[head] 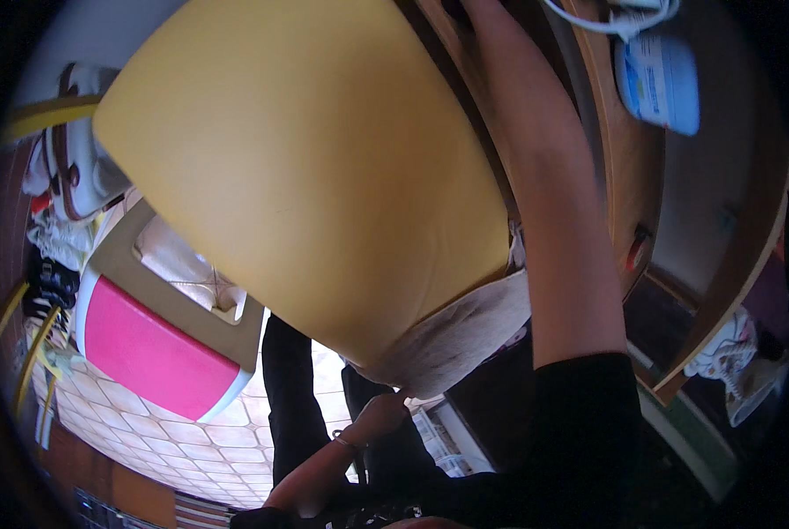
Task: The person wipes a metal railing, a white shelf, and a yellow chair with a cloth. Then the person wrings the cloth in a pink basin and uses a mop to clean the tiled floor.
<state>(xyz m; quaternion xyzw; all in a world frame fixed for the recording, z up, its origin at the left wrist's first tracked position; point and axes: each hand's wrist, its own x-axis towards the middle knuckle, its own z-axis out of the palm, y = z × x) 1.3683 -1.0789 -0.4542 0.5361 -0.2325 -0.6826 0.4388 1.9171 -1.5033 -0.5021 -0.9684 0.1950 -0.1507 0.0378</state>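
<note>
A large, smooth yellow padded panel (302, 165) fills the middle of the view, one corner pointing down towards me. Along its near right edge lies a beige fabric (464, 337), wrapped at or just under that corner. My left hand (384, 416), with a bracelet at the wrist, grips the fabric's lower edge just below the corner. My right forearm reaches up along the panel's right side to the top of the picture. The right hand itself is out of view past the top edge.
A chair with a pink seat (160, 347) stands on the tiled floor (150, 423) to the left. Yellow metal tubes (41, 350) and black footwear (51, 284) lie farther left. Wooden furniture (639, 178) borders the right, by a labelled blue container (662, 82).
</note>
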